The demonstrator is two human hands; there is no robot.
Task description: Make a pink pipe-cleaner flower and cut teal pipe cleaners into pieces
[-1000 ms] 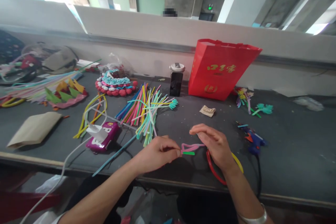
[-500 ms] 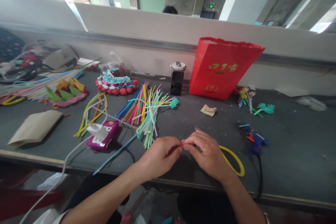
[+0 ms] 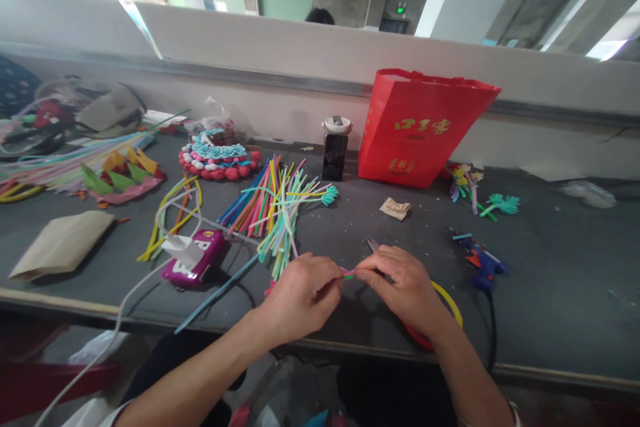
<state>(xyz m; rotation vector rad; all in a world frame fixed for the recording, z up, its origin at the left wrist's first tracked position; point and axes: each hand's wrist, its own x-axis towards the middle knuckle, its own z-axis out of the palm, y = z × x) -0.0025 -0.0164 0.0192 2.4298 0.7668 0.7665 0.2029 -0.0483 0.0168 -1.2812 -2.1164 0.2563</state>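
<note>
My left hand [image 3: 307,293] and my right hand [image 3: 400,287] meet over the table's near edge, fingers pinched. Between their fingertips runs a short stretch of thin pink and green pipe cleaners [image 3: 348,273], gripped from both sides; the rest of it is hidden in the hands. A pinkish-red bit [image 3: 270,288] shows beside my left hand; whether it belongs to the held piece I cannot tell. Under my right hand lies a tool with metal tips [image 3: 371,244] and a yellow handle [image 3: 453,303], with red showing below the wrist.
Cut pipe cleaners [image 3: 273,207] lie piled left of centre, near a purple power strip [image 3: 195,259] with a white plug and cable. A blue glue gun [image 3: 483,263] rests on the right. Behind stand a red bag [image 3: 425,127] and a phone [image 3: 335,157] against a cup.
My hands have drawn slightly apart, so more of the pink and green pipe cleaners shows between them. A pinkish-red bit by my left hand and red under my right wrist have come into view.
</note>
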